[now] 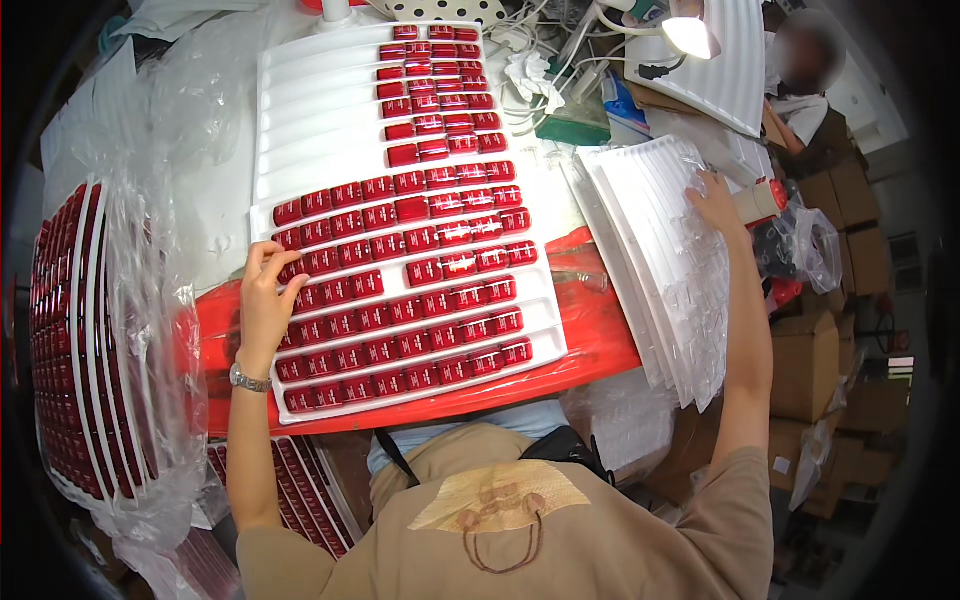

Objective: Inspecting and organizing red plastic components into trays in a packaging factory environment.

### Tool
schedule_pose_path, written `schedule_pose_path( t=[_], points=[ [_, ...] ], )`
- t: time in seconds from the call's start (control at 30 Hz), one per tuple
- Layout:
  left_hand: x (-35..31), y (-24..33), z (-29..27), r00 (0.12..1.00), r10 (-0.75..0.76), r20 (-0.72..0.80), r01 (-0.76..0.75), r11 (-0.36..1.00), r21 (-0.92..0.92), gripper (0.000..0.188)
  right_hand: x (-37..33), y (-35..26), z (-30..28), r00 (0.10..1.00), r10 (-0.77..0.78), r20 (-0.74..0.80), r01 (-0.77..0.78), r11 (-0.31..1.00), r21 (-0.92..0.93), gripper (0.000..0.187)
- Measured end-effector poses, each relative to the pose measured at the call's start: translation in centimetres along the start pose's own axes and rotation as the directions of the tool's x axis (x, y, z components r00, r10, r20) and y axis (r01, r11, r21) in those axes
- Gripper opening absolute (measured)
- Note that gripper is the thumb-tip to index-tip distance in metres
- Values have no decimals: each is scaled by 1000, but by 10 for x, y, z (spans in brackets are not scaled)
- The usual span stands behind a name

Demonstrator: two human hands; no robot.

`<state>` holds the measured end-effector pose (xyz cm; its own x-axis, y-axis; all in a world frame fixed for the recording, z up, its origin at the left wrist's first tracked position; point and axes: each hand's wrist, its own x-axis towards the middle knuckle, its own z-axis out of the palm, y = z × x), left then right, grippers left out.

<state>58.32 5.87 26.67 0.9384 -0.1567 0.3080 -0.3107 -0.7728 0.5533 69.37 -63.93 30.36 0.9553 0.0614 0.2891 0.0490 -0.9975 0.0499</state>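
Red pieces [408,307] lie at the fingertips of the left hand [262,302], which reaches up from the lower left, a watch [250,379] on its wrist, thumb and index finger parted and bent toward the left end of a row; whether they pinch a piece I cannot tell. The right arm stretches far out to the right, and the right hand [717,207] rests at the upper right edge of a stack [660,240] of ribbed white trays, fingers loosely curved, their grip unclear. The pieces sit on white tray grooves [318,125], the lower rows long, one with a gap, the upper rows short, with open grooves to their left. Red sheeting [605,335] shows between these rows and the stack. Farther out, a plastic-wrapped pile [75,330] stands at the left, and a green box [575,122], cables [565,62] and a lit lamp [690,38] crowd the far side
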Motion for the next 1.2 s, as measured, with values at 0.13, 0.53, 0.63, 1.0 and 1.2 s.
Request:
schedule_pose_path(
  t=[0.13, 0.53, 0.63, 1.0, 1.2],
  points=[
    [-17, -8, -2, 985, -175, 0, 175, 984, -39, 35, 15, -68, -38, 974, 87, 208, -99, 994, 48, 36],
    [5, 35, 1, 953, -8, -302, -36, 990, -137, 21, 14, -17, -26, 987, -79, -141, 119, 944, 306, 7],
    [3, 50, 14, 989, 45, -144, -76, 972, -221, 17, 16, -84, -60, 976, 167, 138, -205, 500, 842, 10],
    [-3, 52, 28, 976, 203, 72, -198, 977, -77, 27, -56, -399, -35, 853, -242, 462, -476, 1, 879, 13],
    [-30, 72, 29, 984, 148, 99, -67, 824, -563, 29, -84, -456, -35, 876, -442, 194, -39, 336, 941, 18]
  ],
)
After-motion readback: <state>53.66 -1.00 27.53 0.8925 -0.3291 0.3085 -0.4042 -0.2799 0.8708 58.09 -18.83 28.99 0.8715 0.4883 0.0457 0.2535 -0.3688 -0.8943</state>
